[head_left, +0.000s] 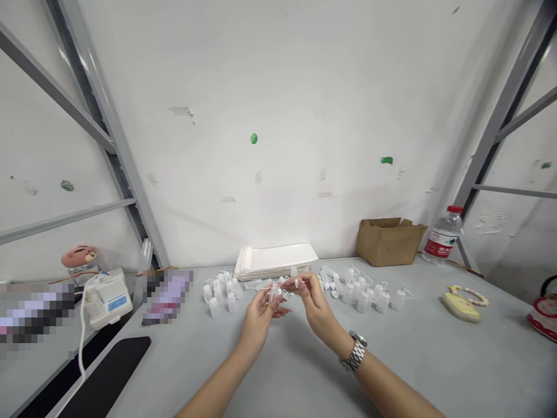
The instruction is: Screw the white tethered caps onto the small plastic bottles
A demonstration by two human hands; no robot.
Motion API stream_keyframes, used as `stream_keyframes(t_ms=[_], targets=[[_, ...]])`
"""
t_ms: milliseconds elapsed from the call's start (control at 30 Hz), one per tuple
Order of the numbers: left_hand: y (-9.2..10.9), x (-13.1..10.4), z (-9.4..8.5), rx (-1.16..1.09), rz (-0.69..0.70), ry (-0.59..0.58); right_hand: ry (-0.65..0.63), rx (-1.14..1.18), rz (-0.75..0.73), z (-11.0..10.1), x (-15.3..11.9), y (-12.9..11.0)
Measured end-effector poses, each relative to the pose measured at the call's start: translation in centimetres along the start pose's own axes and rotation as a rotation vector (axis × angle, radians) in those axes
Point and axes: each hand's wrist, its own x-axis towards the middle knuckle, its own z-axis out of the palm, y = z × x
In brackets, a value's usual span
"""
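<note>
**Two hands meet over one small bottle at the middle of the table**

Where the grey table point(435, 371) begins at the far left, a pink figure point(79, 256) stands behind a small white machine point(108, 299) with a cord hanging from it, and a black mat point(108, 380) lies at the near edge. Next comes a group of little white bottles point(221, 293) standing just in front of a stack of white sheets point(278, 260).

The left hand point(260, 310) is raised just above the table, its fingers closed narrowly around a small clear bottle point(274, 296). The right hand point(311, 302), with a metal watch point(353, 352) on its wrist, pinches something tiny at the bottle's top; it is too small to tell whether that is a cap or a tip. Both hands are shut to a fine pinch, touching the same bottle from either side.

The bottle looks light, thin-walled and smooth, probably a little squeezable, so it would want a gentle grip around the body rather than at the narrow neck.

Further right stand more little bottles point(369, 293), some with loops at the cap. Behind them sit an open cardboard box point(389, 241) and a water bottle point(444, 235) with a red cap. A yellow toy point(463, 305) lies near the right edge.
</note>
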Motion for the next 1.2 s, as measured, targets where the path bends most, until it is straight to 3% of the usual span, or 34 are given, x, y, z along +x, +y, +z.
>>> stream_keyframes(t_ms=[233,433,633,733,867,967,1100,1200], targets=[[-0.6,-0.1,0.1,0.054,0.061,-0.027,0.005,-0.090,-0.012,0.0,-0.1,0.1],[-0.7,-0.4,0.2,0.092,0.024,-0.048,0.019,-0.191,-0.002,0.2,-0.4,0.6],[-0.2,-0.5,0.1,0.108,0.040,-0.036,-0.081,-0.272,-0.059,0.6,-1.4,1.2],[0.4,-0.3,0.0,0.067,0.058,-0.022,-0.081,-0.268,-0.122,0.6,-1.4,1.2],[1.3,-0.4,0.1,-0.043,0.051,-0.035,0.122,-0.195,-0.130,0.3,-0.8,0.7],[1.6,-0.7,0.2,-0.181,-0.036,-0.063,0.200,-0.118,-0.068,0.2,-0.3,0.3],[1.8,-1.0,0.0,-0.338,-0.102,-0.176,0.172,-0.071,-0.023,0.6,-0.5,0.0],[1.9,-1.1,-0.1,-0.336,-0.111,-0.216,0.110,-0.071,-0.012,1.0,-0.9,0.2]])
